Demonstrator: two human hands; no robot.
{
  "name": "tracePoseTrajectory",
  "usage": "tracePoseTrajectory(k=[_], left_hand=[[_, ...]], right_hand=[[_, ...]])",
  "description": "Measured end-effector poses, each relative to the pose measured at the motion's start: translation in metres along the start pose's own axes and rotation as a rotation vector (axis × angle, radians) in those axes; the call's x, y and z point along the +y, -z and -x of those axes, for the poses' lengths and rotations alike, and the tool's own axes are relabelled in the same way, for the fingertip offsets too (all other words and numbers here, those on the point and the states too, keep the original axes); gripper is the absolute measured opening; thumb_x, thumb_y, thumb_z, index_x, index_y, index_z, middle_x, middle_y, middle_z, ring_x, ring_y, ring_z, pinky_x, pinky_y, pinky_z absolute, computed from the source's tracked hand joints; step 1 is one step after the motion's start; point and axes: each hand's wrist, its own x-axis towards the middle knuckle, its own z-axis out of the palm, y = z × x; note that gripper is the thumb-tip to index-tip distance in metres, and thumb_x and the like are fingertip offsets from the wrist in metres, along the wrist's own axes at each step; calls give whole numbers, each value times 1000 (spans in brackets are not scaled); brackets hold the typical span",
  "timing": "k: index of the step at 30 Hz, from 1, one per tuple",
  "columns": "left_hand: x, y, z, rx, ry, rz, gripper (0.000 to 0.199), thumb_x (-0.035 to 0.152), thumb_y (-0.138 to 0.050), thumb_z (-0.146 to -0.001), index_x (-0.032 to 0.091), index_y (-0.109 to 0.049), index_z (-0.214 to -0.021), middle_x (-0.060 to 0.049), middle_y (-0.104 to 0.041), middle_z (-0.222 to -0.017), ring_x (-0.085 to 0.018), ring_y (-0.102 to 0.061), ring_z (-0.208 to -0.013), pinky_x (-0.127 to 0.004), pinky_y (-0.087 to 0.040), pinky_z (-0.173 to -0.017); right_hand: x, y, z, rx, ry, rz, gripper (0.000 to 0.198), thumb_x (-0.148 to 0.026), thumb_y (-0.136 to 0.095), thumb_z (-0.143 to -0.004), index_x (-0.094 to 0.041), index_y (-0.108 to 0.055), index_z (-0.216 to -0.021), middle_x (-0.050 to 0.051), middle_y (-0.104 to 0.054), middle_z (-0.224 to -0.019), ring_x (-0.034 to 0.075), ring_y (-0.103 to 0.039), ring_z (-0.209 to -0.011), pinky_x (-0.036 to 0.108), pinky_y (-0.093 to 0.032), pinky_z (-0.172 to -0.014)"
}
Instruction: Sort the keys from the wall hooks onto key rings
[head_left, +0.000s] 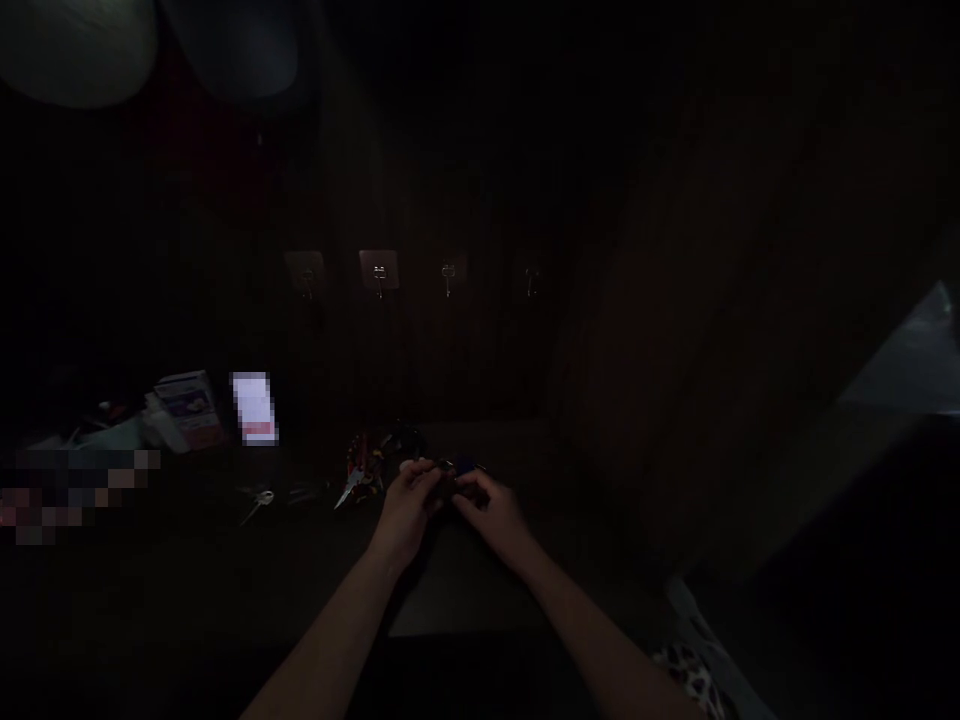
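The scene is very dark. My left hand (pixel 409 500) and my right hand (pixel 487 510) meet over a dark surface, fingertips pinched together on a small dark object (pixel 454 475) with a bluish part; what it is cannot be made out. Just left of my left hand lies a heap of keys and key rings (pixel 371 460) with some red and yellow bits.
Another key or small metal piece (pixel 259 500) lies further left. A lit phone screen (pixel 253 407) and a small box (pixel 187 408) stand at the back left. Several hooks (pixel 379 272) hang in a row on the dark wall behind.
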Motion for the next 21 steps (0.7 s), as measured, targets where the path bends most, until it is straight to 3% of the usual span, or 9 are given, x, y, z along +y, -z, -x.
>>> tracePoseTrajectory(k=[6, 12, 21], left_hand=[[2, 5, 5, -51, 69, 48, 30, 25, -72, -66, 20, -58, -92, -2, -68, -91, -13, -64, -83, -22, -48, -69], [8, 4, 12, -142, 80, 121, 32, 17, -70, -69, 19, -59, -98, -4, -69, -100, -14, -63, -95, -27, -47, -89], [8, 6, 12, -144, 98, 131, 31, 13, -65, -74, 18, -58, -104, -6, -68, -104, -15, -63, -98, -28, -48, -92]], right_hand=[[-6, 5, 4, 1, 17, -83, 21, -36, -55, -75, -20, -65, -84, 1, -68, -76, 16, -61, -72, 27, -48, -68], [-8, 5, 5, 25, -45, -183, 25, -41, -54, -76, -20, -65, -87, -1, -64, -66, 13, -58, -58, 25, -48, -57], [-3, 6, 5, 84, 0, -233, 24, -42, -54, -77, -19, -58, -85, -2, -59, -60, 10, -52, -52, 23, -43, -53]])
